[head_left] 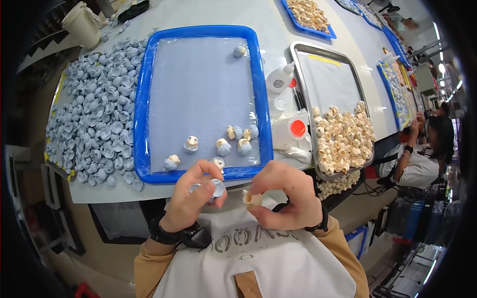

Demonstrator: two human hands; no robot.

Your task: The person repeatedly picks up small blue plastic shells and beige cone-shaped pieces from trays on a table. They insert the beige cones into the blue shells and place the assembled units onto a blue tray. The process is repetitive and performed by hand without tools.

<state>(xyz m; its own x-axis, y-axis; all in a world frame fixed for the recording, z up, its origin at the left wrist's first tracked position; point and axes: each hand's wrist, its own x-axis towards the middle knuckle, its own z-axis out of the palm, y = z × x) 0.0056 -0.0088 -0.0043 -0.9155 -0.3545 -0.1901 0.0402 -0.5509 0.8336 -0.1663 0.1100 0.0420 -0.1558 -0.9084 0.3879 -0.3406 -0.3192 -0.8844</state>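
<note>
The left hand (185,204) grasps small blue-grey cups (218,186); the right hand (293,193) pinches a hollow cream piece (255,199), just apart from them. Seen from both, the counter (213,12) carries a blue tray (141,109) at 11 o'clock, a cup pile (104,116) at 10 and a metal tray (330,77) at 2.

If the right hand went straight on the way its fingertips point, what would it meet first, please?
Most likely the pale blue, cup-shaped shell held in the left hand, with the small, cream-coloured hollow piece in the right hand touching it first, though depth is unclear.
</note>
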